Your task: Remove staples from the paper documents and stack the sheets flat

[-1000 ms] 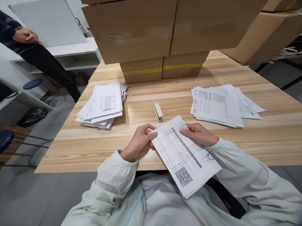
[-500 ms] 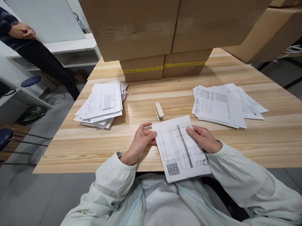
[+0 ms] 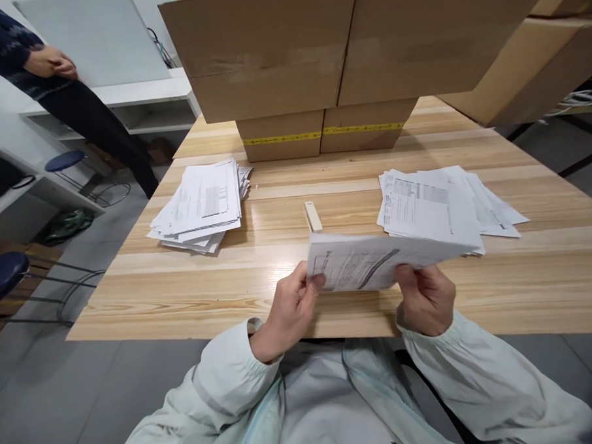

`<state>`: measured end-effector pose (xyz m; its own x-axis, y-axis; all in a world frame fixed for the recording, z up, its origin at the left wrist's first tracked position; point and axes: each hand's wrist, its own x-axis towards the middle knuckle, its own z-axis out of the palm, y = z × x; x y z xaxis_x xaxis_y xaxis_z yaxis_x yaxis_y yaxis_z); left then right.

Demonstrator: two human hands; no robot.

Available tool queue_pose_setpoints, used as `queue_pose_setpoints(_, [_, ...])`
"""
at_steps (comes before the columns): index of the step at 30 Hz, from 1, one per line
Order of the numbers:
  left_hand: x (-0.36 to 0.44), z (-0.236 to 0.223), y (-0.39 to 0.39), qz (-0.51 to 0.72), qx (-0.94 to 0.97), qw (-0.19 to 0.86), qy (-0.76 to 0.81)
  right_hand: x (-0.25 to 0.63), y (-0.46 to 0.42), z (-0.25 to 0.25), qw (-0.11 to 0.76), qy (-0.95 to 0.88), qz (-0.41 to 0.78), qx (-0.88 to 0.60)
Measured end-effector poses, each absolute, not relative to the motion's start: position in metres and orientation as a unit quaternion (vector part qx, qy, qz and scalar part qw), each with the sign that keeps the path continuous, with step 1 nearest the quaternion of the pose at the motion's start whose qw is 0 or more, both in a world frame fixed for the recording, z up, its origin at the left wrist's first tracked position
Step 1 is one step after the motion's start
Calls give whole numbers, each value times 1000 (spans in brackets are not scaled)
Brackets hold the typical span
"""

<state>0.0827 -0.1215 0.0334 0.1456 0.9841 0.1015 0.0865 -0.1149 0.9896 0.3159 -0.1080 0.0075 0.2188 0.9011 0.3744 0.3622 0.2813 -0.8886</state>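
We find the printed sheets (image 3: 356,262) raised above the wooden table (image 3: 172,299), left hand (image 3: 287,307) and right hand (image 3: 427,300) clamped on them; cardboard boxes (image 3: 269,59) stand on its far side, blue stools (image 3: 4,274) on grey floor (image 3: 136,379).

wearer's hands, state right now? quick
Left hand: closed, holding the papers by their left end, thumb on the printed side.
Right hand: closed, holding the same papers at their lower edge.

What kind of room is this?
It's probably some sort of office or workroom, though I can't be sure. The clues are the held printed sheets, what looks like a stapler on the wooden table, and big cardboard boxes.
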Motion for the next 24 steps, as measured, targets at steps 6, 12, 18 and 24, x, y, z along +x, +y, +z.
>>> queue_pose_setpoints(6, [94,34,-121,300,386,757,432,345,-92,27,335,-529,534,-568])
queue_pose_setpoints(12, [98,24,-115,360,329,726,485,353,-84,9,262,-416,649,-581])
queue_pose_setpoints(18, [92,32,-95,407,343,669,519,342,-68,5,289,-377,652,-590])
queue_pose_setpoints(24, [89,35,-76,353,384,660,541,342,-58,3,291,-386,637,-600])
